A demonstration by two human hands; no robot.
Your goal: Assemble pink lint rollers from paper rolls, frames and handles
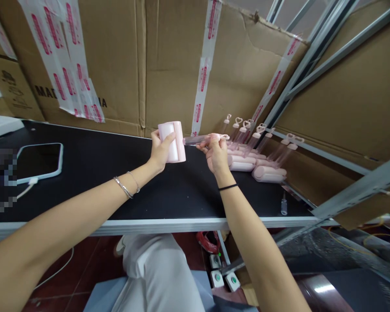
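My left hand (160, 149) is closed around a pink and white lint-roller-like head (173, 142), held above the black table. A clear handle (196, 140) runs from the head's right side to a pink looped end. My right hand (216, 151) pinches that pink end between thumb and fingers. Just right of my right hand, several similar pink and white pieces (242, 163) lie on the table, their clear handles pointing up and ending in pink heart-shaped loops.
On the black table (123, 190), a phone (40, 160) with a cable lies at the left. A small clear piece (284, 206) is near the right front edge. Taped cardboard (172, 56) stands behind, and a metal frame (360, 182) crosses the right side.
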